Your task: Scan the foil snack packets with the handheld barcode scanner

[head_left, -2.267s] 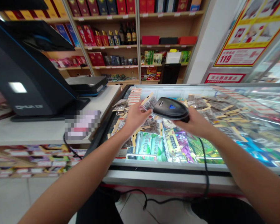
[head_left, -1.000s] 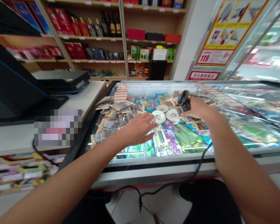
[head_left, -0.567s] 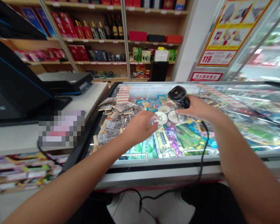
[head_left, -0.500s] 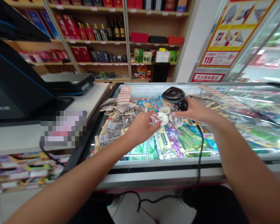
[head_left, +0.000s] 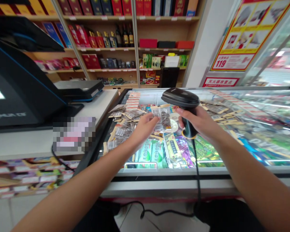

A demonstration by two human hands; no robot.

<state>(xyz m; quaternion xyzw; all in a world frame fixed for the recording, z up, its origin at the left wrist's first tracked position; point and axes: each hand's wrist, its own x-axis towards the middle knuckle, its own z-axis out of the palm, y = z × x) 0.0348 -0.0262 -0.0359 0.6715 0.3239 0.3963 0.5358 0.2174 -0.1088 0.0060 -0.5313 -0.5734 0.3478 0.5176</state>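
In my right hand [head_left: 194, 120] I grip a black barcode scanner [head_left: 181, 97] by its handle, its head turned to the left. Its cord runs down over the front of the glass-topped freezer [head_left: 174, 174]. My left hand [head_left: 147, 124] pinches a small clear packet [head_left: 161, 117] with dark brown contents and a barcode label, held up just left of the scanner. A pale round item [head_left: 171, 126] shows behind and below the packet. Many similar packets [head_left: 122, 133] lie in a pile on the glass, left of my left hand.
More packets [head_left: 219, 111] lie to the right behind my right hand. Left stands a counter [head_left: 103, 106] with a black screen terminal [head_left: 21, 87], a flat scale [head_left: 78, 87] and a blurred-out object [head_left: 74, 133]. Shelves [head_left: 106, 50] with boxes and bottles stand behind. A black cable [head_left: 169, 212] hangs below.
My right hand has wrapped around the scanner's handle and lifted it upright, head leftward. A packet now shows clearly in my left hand, which has moved slightly left. The view has shifted a little.
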